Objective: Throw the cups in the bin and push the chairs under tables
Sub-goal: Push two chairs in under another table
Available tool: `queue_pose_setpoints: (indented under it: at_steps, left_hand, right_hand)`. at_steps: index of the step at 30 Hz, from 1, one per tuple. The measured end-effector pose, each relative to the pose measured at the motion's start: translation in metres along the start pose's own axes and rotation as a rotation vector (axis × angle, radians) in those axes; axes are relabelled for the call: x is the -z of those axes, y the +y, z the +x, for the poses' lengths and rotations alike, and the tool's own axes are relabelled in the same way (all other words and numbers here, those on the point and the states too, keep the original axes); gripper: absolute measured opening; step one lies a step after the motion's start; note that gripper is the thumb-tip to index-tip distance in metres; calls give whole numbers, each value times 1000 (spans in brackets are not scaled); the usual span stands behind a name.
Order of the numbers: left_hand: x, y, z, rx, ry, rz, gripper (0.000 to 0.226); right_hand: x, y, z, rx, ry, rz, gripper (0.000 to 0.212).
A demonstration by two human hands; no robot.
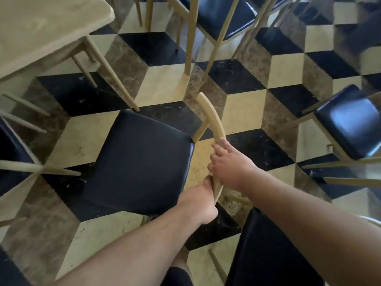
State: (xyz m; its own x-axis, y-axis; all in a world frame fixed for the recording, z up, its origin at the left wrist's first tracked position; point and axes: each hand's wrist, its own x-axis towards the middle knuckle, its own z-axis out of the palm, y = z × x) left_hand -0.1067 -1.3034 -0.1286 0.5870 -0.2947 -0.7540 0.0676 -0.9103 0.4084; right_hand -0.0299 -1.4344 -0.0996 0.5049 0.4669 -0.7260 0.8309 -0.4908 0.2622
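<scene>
A chair with a black padded seat (140,164) and a curved tan wooden backrest (208,112) stands in the middle of the floor. Its seat points toward the beige table (41,32) at the upper left, and the seat's far corner sits close to one table leg (115,79). My left hand (198,203) grips the lower end of the backrest. My right hand (226,164) wraps around the rail a little higher up. No cup is in view.
Another black-seated chair (350,122) stands at the right, a third (222,15) at the top centre beside tan legs. A dark seat (266,250) lies just under my right forearm. More chair legs (31,166) cross at the left over the checkered floor (243,108).
</scene>
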Motion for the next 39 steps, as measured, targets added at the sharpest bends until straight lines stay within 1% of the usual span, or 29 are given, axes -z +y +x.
queue_pose_setpoints:
  at_steps: [2,3,6,8,11,13,16,19,21,23,27,32,39]
  left_hand:
    - [6,-5,-4,8,-53,11,86]
    - [10,-12,-8,15,-56,-3,86]
    - [21,-51,-21,58,-52,-72,82]
    - [28,-84,-32,87,-46,-95,70]
    - [39,-139,-52,126,19,-104,41]
    - [43,-172,-67,149,86,-72,36]
    - [52,-226,-91,196,166,3,46]
    - [64,-278,-110,233,196,68,54]
    - [75,-307,-117,215,198,125,52]
    - [88,-326,-118,193,204,188,45]
    - [116,-359,-112,173,270,250,40]
    - [166,-385,-100,214,308,264,37]
    - [225,-410,-74,255,340,273,41]
  right_hand:
    - [6,-2,12,46,-18,-22,35]
    - [10,-3,18,71,3,-25,32]
    - [29,-13,36,128,92,-11,31]
    - [51,-25,50,141,105,26,34]
    - [93,-49,76,171,126,71,30]
    - [116,-62,92,168,140,90,27]
    - [151,-81,115,158,136,92,26]
    - [179,-98,133,139,113,87,26]
    - [195,-109,144,114,99,72,27]
    - [208,-115,156,90,99,80,28]
    - [233,-114,182,55,103,130,26]
    - [265,-91,222,68,108,129,28]
    - [306,-52,268,119,124,130,29]
